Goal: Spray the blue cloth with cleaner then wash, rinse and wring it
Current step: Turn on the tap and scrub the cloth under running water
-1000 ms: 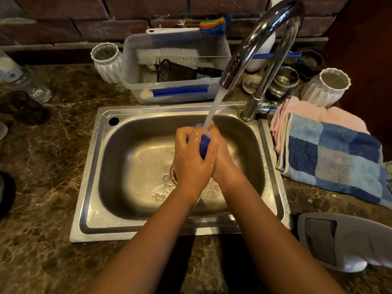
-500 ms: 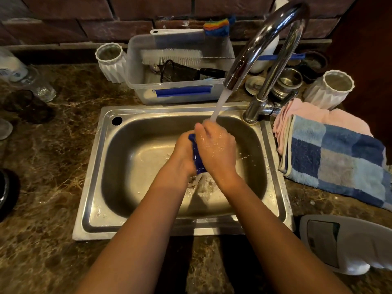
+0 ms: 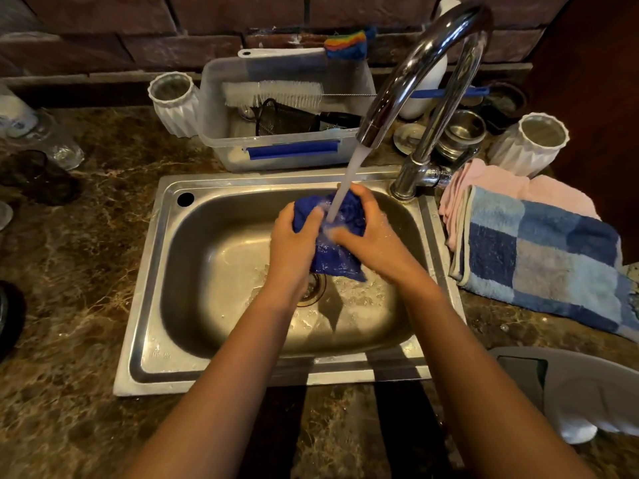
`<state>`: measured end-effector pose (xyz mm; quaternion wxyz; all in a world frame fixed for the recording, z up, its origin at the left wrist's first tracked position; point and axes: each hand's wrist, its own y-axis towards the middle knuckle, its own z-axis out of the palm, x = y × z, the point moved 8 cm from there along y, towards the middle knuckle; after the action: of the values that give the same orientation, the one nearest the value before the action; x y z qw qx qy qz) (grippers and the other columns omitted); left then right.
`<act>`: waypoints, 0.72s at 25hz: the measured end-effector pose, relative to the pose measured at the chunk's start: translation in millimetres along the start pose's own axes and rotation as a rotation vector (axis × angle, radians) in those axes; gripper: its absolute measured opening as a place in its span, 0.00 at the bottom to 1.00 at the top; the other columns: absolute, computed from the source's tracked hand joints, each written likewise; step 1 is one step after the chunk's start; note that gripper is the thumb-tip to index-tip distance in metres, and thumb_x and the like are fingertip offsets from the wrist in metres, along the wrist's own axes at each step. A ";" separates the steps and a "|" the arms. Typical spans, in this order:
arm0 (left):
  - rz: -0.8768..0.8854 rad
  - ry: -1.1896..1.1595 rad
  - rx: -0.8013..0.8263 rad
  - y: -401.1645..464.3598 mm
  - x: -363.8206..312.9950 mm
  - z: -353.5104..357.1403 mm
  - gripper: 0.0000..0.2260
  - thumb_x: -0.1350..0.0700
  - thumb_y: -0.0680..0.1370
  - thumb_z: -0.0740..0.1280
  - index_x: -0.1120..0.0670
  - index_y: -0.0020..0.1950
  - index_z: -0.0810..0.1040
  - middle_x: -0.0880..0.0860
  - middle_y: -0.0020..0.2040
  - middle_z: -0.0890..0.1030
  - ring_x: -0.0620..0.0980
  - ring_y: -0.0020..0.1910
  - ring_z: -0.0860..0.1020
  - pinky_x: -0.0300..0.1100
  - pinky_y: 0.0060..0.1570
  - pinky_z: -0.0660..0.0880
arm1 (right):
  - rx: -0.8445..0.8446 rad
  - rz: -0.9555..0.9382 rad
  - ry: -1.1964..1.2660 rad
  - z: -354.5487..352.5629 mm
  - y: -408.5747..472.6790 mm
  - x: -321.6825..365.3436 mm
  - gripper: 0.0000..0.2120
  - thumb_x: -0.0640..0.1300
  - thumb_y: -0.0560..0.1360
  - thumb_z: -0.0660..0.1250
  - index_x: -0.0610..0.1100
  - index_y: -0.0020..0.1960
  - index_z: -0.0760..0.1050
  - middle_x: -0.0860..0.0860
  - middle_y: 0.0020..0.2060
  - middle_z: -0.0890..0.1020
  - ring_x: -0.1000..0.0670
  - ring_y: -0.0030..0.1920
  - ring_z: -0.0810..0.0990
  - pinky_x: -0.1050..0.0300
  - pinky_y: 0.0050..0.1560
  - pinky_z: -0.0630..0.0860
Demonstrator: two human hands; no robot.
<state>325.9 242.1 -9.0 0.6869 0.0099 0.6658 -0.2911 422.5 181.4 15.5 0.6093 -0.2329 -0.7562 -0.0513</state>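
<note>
Under the tap [image 3: 425, 63] stream, the left hand [image 3: 294, 236] and right hand [image 3: 373, 236] both grip the cloth [image 3: 342, 261] with curled fingers, bunched; soaked, it looks limp, heavy and slippery, best held by its gathered bulk.

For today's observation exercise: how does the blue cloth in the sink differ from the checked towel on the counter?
The blue cloth is plain dark blue; the checked towel has light and dark squares. The cloth is wet under the running water and gripped by both hands; the towel lies untouched beside the sink. The cloth looks smaller. Both are blue fabric.
</note>
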 end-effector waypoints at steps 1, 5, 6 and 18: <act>-0.005 -0.042 -0.017 -3.9 1.3 5.7 0.05 0.53 0.77 0.62 0.51 0.51 0.75 0.55 0.50 0.79 0.53 0.50 0.80 0.49 0.51 0.78 | -0.072 -0.030 0.006 3.6 -2.7 3.4 0.22 0.43 0.74 0.65 0.51 0.65 0.61 0.49 0.59 0.73 0.52 0.57 0.74 0.62 0.55 0.73; 0.045 -0.017 -0.098 -11.5 0.6 13.7 0.10 0.48 0.78 0.61 0.52 0.52 0.76 0.53 0.43 0.81 0.49 0.43 0.81 0.42 0.43 0.77 | -0.443 -0.058 0.013 13.9 -19.2 14.7 0.08 0.54 0.77 0.58 0.52 0.51 0.70 0.51 0.45 0.79 0.54 0.45 0.79 0.59 0.44 0.76; 0.071 -0.018 -0.107 -12.3 -3.5 11.7 0.09 0.50 0.78 0.62 0.54 0.48 0.77 0.53 0.40 0.80 0.48 0.40 0.80 0.40 0.40 0.77 | -0.457 -0.044 0.072 14.9 -21.1 17.8 0.07 0.53 0.77 0.58 0.51 0.48 0.72 0.52 0.41 0.79 0.55 0.43 0.79 0.59 0.43 0.77; 0.331 0.483 -0.024 -17.0 -38.4 16.5 0.05 0.54 0.78 0.61 0.54 0.49 0.75 0.48 0.39 0.77 0.43 0.39 0.77 0.33 0.41 0.75 | -0.185 0.591 0.563 14.0 -12.9 -14.8 0.10 0.46 0.77 0.60 0.44 0.39 0.70 0.48 0.36 0.74 0.51 0.36 0.74 0.60 0.34 0.74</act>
<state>336.1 236.3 34.6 0.5467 0.1791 0.8028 -0.1564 406.8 170.7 0.6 0.7574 -0.4704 -0.4529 -0.0036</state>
